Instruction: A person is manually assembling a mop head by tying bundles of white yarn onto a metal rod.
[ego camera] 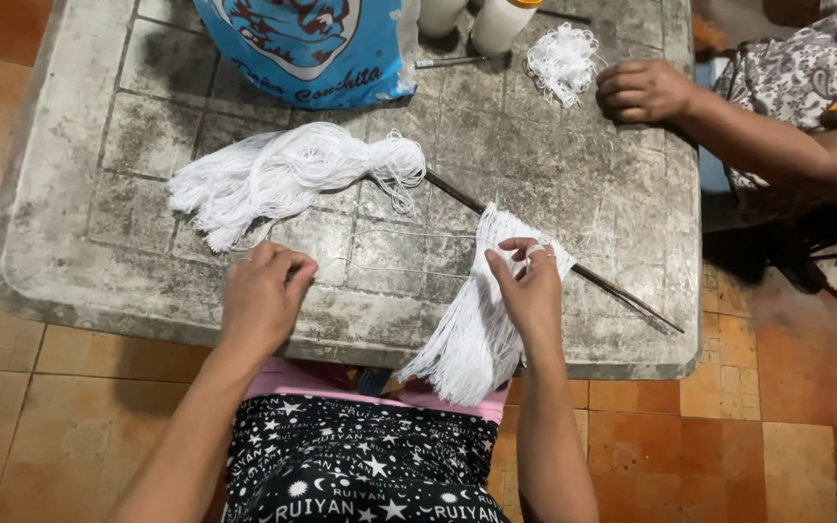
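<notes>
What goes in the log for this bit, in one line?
left hand: pinching thin white thread | right hand: fingers in white strands on rod | loose white bundle on table

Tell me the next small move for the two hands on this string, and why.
Probably draw the strand snug: the left hand pinches a thin white strand running to the right hand, which grips the strings hanging from the rod.

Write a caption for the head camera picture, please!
Two hands knot white strings hanging from a thin rod.
</notes>
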